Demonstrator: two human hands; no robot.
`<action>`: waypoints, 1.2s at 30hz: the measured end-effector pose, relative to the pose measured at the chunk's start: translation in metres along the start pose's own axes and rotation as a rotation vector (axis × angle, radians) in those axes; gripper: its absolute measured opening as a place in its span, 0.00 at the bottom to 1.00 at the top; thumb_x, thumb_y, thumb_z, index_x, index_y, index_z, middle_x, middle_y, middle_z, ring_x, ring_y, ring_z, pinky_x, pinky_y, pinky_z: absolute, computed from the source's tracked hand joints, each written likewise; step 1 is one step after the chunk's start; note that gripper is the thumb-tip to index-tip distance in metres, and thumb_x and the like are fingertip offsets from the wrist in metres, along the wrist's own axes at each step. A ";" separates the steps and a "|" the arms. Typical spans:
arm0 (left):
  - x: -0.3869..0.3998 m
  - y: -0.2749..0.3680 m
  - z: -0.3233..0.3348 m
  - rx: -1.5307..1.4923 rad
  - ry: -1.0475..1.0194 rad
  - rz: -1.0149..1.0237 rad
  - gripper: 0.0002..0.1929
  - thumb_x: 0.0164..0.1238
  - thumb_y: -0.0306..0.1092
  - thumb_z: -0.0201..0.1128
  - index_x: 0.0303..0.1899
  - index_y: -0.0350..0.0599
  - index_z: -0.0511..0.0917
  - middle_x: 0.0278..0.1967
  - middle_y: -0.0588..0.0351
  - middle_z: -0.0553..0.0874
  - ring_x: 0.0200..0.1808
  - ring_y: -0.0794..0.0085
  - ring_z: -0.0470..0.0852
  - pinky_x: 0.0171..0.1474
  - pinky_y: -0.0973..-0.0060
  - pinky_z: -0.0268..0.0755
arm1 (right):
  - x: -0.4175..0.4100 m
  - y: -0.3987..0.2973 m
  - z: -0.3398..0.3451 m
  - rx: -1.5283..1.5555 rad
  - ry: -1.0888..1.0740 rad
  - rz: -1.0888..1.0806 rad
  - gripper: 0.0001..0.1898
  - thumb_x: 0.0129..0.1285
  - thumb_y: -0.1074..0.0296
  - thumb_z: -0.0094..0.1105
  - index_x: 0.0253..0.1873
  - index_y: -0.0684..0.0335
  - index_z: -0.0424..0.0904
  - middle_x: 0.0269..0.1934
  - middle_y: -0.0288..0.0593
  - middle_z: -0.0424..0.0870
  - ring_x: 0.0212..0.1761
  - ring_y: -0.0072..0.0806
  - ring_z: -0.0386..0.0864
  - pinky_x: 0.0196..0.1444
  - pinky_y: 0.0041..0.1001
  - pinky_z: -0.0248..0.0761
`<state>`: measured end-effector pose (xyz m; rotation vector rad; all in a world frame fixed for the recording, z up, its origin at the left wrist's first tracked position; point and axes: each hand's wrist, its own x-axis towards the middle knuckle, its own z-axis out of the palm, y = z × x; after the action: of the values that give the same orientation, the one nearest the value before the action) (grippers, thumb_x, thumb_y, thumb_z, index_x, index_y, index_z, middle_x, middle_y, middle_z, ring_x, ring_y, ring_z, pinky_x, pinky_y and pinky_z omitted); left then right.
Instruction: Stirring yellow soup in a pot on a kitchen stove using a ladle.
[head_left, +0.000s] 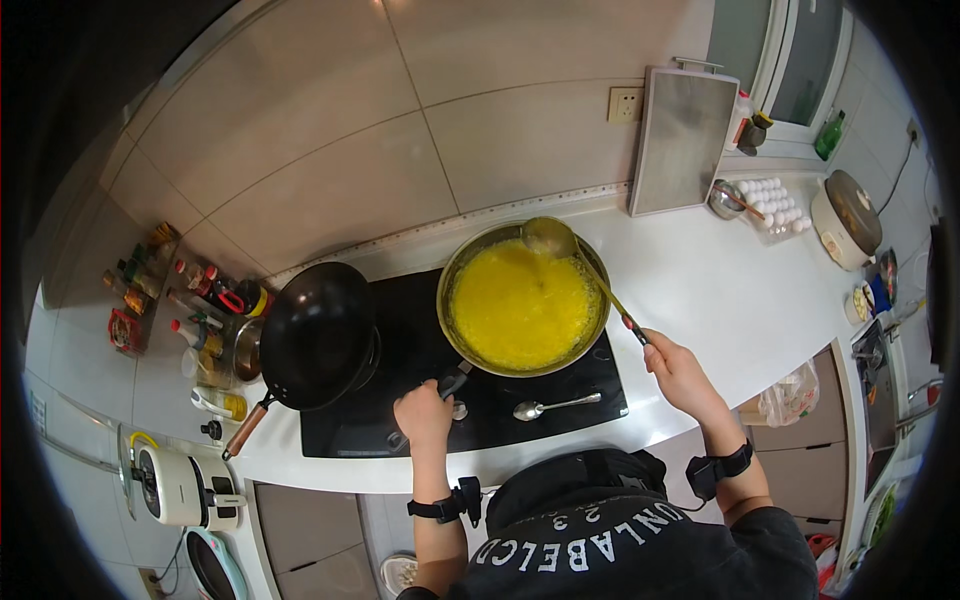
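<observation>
My left hand (425, 412) is closed around the dark handle of a wide metal pan (442, 319) on the black cooktop (330, 435). Bright yellow, foamy liquid (517, 307) fills much of the pan. In my right hand (671, 367) is the dark handle of a metal ladle (550, 237); its bowl is over the yellow liquid at the pan's far side, and I cannot tell how deep it sits. A metal spoon (556, 406) lies on the cooktop in front of the pan, between my hands.
A black wok (319, 337) with a wooden handle stands left of the pan, beside bottles (199, 337) and a metal bowl (247, 349). A metal-faced board (686, 139) leans on the wall. Eggs (772, 202) and a lidded cooker (847, 221) stand on the right counter.
</observation>
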<state>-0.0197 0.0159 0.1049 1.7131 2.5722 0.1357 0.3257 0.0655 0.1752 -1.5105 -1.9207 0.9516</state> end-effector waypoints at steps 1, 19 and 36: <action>0.000 0.000 0.000 0.000 -0.001 0.000 0.11 0.47 0.39 0.70 0.30 0.44 0.81 0.27 0.47 0.85 0.33 0.56 0.84 0.39 0.64 0.73 | 0.000 0.000 0.000 -0.007 0.007 0.000 0.17 0.71 0.65 0.43 0.60 0.65 0.69 0.23 0.49 0.74 0.25 0.40 0.74 0.32 0.34 0.69; 0.000 0.000 0.000 0.014 -0.021 -0.009 0.12 0.48 0.40 0.70 0.31 0.45 0.81 0.28 0.48 0.85 0.33 0.56 0.84 0.39 0.64 0.72 | 0.000 0.010 0.004 -0.015 0.049 0.063 0.16 0.70 0.66 0.45 0.57 0.69 0.71 0.22 0.52 0.75 0.25 0.42 0.76 0.32 0.34 0.69; 0.000 -0.003 0.006 0.022 0.025 -0.001 0.11 0.47 0.41 0.70 0.29 0.48 0.80 0.25 0.53 0.85 0.31 0.60 0.85 0.39 0.65 0.72 | 0.023 -0.001 0.037 0.908 -0.544 0.488 0.16 0.73 0.66 0.37 0.55 0.71 0.68 0.23 0.30 0.67 0.14 0.12 0.56 0.14 0.14 0.47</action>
<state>-0.0221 0.0148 0.0982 1.7290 2.6024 0.1300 0.2909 0.0794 0.1524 -1.2022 -1.0630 2.2434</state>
